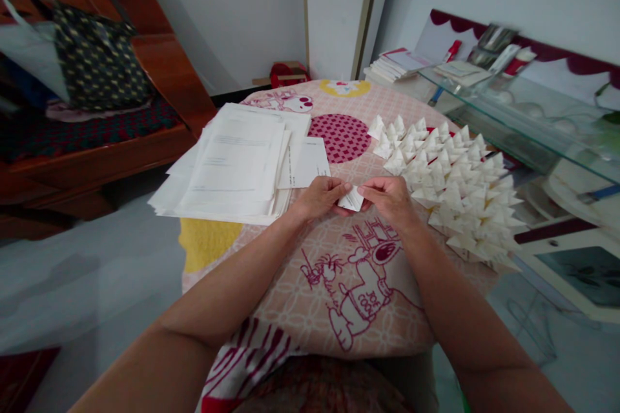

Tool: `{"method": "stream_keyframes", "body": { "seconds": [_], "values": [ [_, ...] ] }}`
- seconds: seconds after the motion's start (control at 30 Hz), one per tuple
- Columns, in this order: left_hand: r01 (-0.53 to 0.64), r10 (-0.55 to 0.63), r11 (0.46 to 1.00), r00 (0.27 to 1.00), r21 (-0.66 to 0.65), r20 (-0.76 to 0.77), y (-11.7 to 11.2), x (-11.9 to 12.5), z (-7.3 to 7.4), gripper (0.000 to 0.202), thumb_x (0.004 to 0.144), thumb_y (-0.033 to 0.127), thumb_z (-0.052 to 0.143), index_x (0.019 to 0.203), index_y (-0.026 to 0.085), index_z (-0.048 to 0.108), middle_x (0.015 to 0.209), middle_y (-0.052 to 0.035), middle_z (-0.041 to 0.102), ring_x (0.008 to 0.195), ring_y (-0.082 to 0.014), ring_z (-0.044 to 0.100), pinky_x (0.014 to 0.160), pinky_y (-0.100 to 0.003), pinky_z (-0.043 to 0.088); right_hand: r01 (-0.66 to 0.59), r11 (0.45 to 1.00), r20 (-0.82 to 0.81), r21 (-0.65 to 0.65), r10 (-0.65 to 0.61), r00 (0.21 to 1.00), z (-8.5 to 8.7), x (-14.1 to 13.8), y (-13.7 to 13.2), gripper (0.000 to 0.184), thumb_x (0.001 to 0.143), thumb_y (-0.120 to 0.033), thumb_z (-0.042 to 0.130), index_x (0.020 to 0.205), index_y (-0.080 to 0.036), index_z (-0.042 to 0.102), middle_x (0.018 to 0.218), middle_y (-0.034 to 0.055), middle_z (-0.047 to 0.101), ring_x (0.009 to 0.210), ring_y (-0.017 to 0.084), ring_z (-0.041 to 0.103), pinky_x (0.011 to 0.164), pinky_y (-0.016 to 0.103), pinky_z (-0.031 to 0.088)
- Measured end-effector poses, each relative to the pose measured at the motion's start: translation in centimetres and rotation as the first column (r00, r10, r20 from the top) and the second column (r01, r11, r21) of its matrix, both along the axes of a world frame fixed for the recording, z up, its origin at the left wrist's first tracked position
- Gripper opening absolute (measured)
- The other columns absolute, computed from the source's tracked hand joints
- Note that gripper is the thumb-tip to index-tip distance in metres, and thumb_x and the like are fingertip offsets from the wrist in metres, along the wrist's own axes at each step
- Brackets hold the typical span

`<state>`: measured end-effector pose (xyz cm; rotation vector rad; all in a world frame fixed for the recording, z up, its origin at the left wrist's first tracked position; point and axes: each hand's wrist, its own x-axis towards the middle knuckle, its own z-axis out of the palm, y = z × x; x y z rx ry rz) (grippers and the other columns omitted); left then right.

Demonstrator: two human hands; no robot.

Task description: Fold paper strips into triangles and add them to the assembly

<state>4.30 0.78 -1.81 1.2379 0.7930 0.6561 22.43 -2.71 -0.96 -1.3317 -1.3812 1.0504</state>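
Observation:
Between my two hands is a small folded piece of white paper (pixel 351 199) with some print on it, held above the patterned tablecloth (pixel 310 297). My left hand (pixel 323 196) pinches its left side, thumb on top. On the right side, my right hand (pixel 386 196) pinches it with thumb and fingers, the fingertips partly hidden under the paper. Just beyond my left hand lie a loose printed sheet (pixel 310 162) and a stack of white paper (pixel 235 158). To the right of my right hand, several rows of folded white paper pieces (pixel 450 184) stand with points up.
A glass shelf (pixel 523 132) with cups and papers borders the table on the right. A wooden bench (pixel 167 84) holding a dotted bag (pixel 99 58) stands at the left. Behind the table are a red item (pixel 289 74) and a white cabinet (pixel 336 13).

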Motion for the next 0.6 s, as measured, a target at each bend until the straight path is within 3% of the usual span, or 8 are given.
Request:
{"method": "stream_keyframes", "body": {
  "seconds": [0.17, 0.33, 0.47, 0.6],
  "values": [
    [-0.059, 0.061, 0.995, 0.998, 0.08, -0.024, 0.2, 0.09, -0.43, 0.039, 0.083, 0.048, 0.074, 0.076, 0.01, 0.071, 0.067, -0.0051, 0.07, 0.058, -0.0128, 0.064, 0.053, -0.022, 0.054, 0.007, 1.0, 0.0, 0.024, -0.007, 1.0, 0.54, -0.25, -0.24, 0.021, 0.072, -0.036, 0.073, 0.062, -0.018, 0.07, 0.054, 0.0011, 0.066, 0.046, 0.014, 0.06, 0.045, 0.023, 0.048],
    [-0.125, 0.124, 0.987, 0.992, 0.105, 0.01, 0.32, -0.07, -0.3, 0.033, 0.075, 0.041, 0.081, 0.07, 0.01, 0.069, 0.062, -0.0032, 0.066, 0.053, -0.0095, 0.058, 0.05, -0.02, 0.048, 0.003, 1.0, -0.028, 0.005, -0.003, 1.0, 0.45, -0.48, -0.27, 0.024, 0.07, -0.039, 0.076, 0.061, -0.018, 0.069, 0.053, 0.0008, 0.066, 0.046, 0.014, 0.059, 0.045, 0.024, 0.049],
    [-0.188, 0.19, 0.969, 0.982, 0.16, 0.002, 0.28, -0.11, -0.05, 0.025, 0.076, 0.031, 0.076, 0.066, 0.01, 0.068, 0.057, -0.0015, 0.063, 0.047, -0.0069, 0.052, 0.045, -0.018, 0.04, -0.042, 0.993, -0.121, -0.112, 0.028, 0.992, 0.22, -0.57, -0.18, 0.031, 0.067, -0.047, 0.081, 0.064, -0.018, 0.07, 0.056, 0.0021, 0.067, 0.048, 0.014, 0.062, 0.048, 0.025, 0.054],
    [-0.263, 0.271, 0.936, 0.962, 0.236, -0.003, 0.31, -0.18, 0.14, 0.021, 0.078, 0.028, 0.071, 0.066, 0.011, 0.067, 0.054, 0.0005, 0.061, 0.046, -0.0063, 0.049, 0.045, -0.018, 0.037, -0.162, 0.943, -0.192, -0.291, 0.108, 0.975, 0.21, -0.46, -0.32, 0.036, 0.064, -0.049, 0.085, 0.066, -0.017, 0.069, 0.061, 0.0046, 0.071, 0.051, 0.015, 0.065, 0.047, 0.025, 0.055]
  ]
}}
